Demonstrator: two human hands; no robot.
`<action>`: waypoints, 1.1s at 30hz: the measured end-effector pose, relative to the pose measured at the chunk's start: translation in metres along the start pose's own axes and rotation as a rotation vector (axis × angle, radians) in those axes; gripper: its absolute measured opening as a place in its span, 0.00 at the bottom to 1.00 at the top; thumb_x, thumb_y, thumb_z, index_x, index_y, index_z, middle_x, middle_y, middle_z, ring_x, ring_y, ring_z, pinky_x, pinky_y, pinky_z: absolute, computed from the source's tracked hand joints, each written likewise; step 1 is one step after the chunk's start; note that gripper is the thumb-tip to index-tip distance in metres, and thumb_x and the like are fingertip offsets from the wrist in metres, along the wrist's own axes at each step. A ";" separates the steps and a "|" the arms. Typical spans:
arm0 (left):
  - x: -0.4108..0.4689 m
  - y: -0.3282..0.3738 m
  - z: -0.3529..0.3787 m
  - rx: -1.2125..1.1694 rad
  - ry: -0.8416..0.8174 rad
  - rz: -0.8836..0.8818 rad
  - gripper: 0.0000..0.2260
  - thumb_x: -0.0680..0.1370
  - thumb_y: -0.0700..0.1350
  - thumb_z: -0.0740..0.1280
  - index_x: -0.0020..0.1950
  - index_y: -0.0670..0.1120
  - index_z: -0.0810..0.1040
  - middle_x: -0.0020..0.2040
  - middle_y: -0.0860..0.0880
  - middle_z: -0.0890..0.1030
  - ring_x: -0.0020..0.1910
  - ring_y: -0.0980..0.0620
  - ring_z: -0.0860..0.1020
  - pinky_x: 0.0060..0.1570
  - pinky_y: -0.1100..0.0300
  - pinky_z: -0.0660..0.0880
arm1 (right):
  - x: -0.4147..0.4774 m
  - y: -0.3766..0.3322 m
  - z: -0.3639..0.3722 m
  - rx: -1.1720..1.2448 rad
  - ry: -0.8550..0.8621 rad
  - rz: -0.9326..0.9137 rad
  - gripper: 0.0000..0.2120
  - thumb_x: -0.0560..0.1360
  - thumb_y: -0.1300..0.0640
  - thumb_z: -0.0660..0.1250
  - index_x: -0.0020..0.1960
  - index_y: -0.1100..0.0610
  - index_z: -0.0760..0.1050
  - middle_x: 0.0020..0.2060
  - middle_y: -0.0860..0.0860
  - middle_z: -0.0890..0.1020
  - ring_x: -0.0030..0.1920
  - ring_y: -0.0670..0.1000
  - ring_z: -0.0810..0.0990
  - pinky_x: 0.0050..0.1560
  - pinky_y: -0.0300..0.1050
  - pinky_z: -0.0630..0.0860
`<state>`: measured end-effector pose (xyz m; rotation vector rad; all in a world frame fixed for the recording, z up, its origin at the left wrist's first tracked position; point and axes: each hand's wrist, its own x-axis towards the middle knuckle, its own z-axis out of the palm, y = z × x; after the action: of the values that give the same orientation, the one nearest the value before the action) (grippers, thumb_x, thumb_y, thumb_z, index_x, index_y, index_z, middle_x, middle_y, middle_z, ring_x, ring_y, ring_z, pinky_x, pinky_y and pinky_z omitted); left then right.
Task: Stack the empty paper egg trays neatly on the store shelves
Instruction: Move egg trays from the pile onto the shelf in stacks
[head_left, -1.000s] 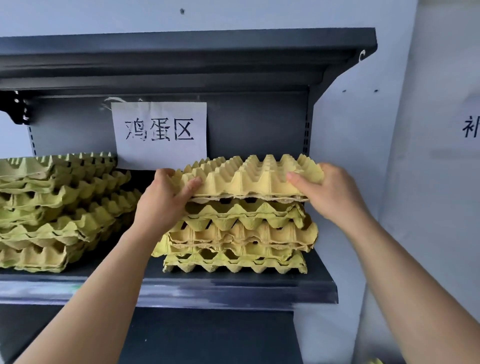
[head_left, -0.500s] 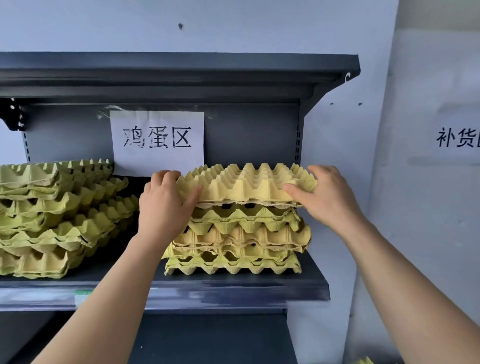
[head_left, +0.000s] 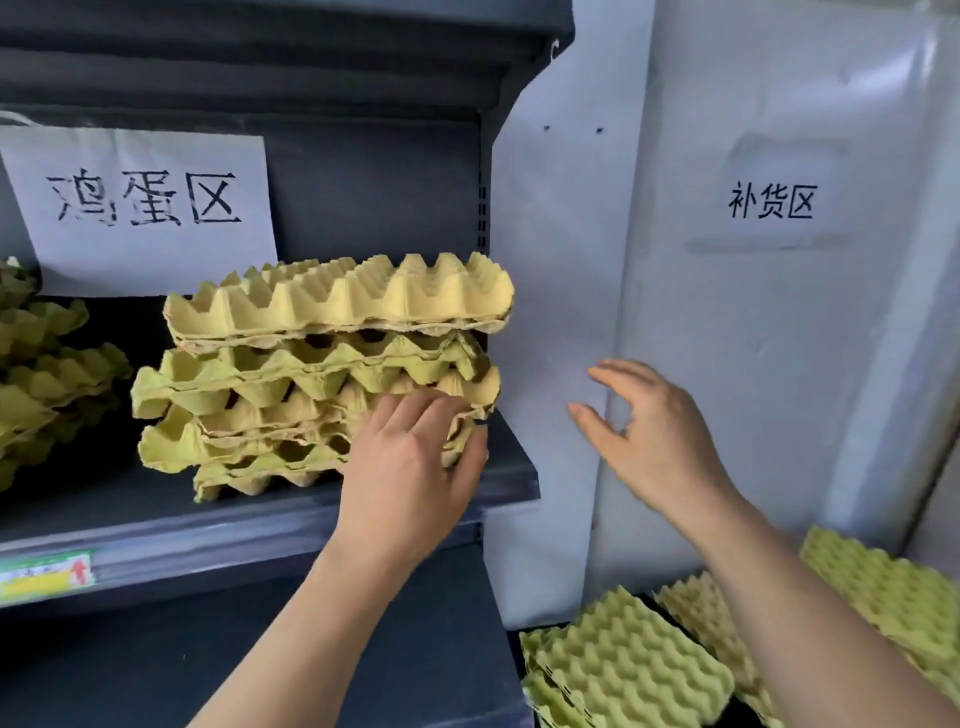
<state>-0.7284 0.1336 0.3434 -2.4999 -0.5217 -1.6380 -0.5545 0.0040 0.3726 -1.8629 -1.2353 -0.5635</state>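
On the metal shelf (head_left: 511, 480), left hand (head_left: 410, 467) touches bumpy paper egg trays (head_left: 311, 364)

The left hand (head_left: 410, 467) and right hand (head_left: 654, 431) are bare. The left forearm (head_left: 311, 623) and right forearm (head_left: 805, 597) are uncovered from wrist to the view's bottom edge. The right hand's fingers (head_left: 613, 371) appear slightly blurred.

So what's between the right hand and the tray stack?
Nothing: in the head view the right hand hovers apart from the stack, with only white wall behind the gap.
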 end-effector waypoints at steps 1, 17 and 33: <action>-0.007 0.010 0.016 -0.029 -0.043 0.011 0.13 0.77 0.50 0.65 0.51 0.43 0.82 0.49 0.47 0.82 0.45 0.44 0.79 0.45 0.50 0.76 | -0.012 0.016 0.000 -0.026 -0.024 0.021 0.18 0.73 0.54 0.72 0.60 0.61 0.79 0.61 0.54 0.79 0.62 0.54 0.77 0.61 0.42 0.69; -0.090 0.228 0.307 -0.223 -0.690 -0.083 0.14 0.73 0.53 0.62 0.45 0.46 0.83 0.41 0.49 0.83 0.39 0.43 0.81 0.41 0.52 0.77 | -0.146 0.335 -0.077 -0.274 -0.338 0.489 0.15 0.75 0.53 0.67 0.59 0.58 0.79 0.56 0.52 0.81 0.58 0.54 0.78 0.56 0.46 0.74; -0.095 0.362 0.596 -0.244 -1.036 -0.009 0.16 0.80 0.55 0.61 0.63 0.49 0.77 0.58 0.50 0.80 0.57 0.48 0.76 0.55 0.55 0.70 | -0.147 0.613 -0.106 -0.368 -0.352 0.921 0.15 0.78 0.52 0.63 0.64 0.54 0.76 0.60 0.50 0.79 0.59 0.51 0.76 0.54 0.44 0.72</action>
<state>-0.1215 -0.0632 0.0467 -3.3811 -0.3970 -0.2702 -0.0546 -0.2791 0.0919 -2.6378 -0.3499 0.0645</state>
